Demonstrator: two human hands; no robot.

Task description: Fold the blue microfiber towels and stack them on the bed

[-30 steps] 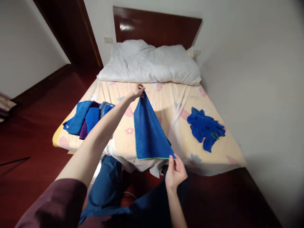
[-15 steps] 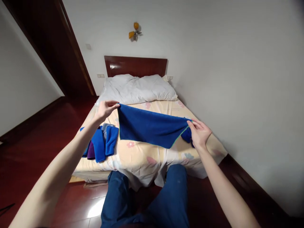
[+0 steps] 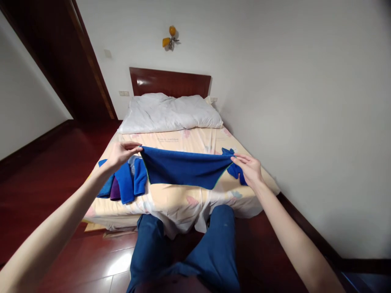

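Observation:
A blue towel point(image 3: 186, 169) with thin green edging is stretched between my hands above the bed. My left hand point(image 3: 121, 154) pinches its upper left corner, and my right hand point(image 3: 249, 167) pinches the upper right one. The cloth sags a little in the middle, its lower edge hanging near the sheet. Left of it, partly behind my left wrist, lie several folded cloths point(image 3: 126, 185) in blue, purple and grey. Crumpled blue cloth point(image 3: 241, 174) lies on the bed behind my right hand, partly hidden by it.
The bed point(image 3: 171, 203) has a flowered cream sheet. Grey-white pillows point(image 3: 171, 114) rest against the dark wooden headboard point(image 3: 171, 81). A wall point(image 3: 305, 101) stands close on the right. My knees point(image 3: 221, 228) are near the bed's front edge.
My left hand has come down, so the towel's top edge is nearer level. The towel sits lower and a little further left; more of the crumpled cloth shows. The view has shifted slightly.

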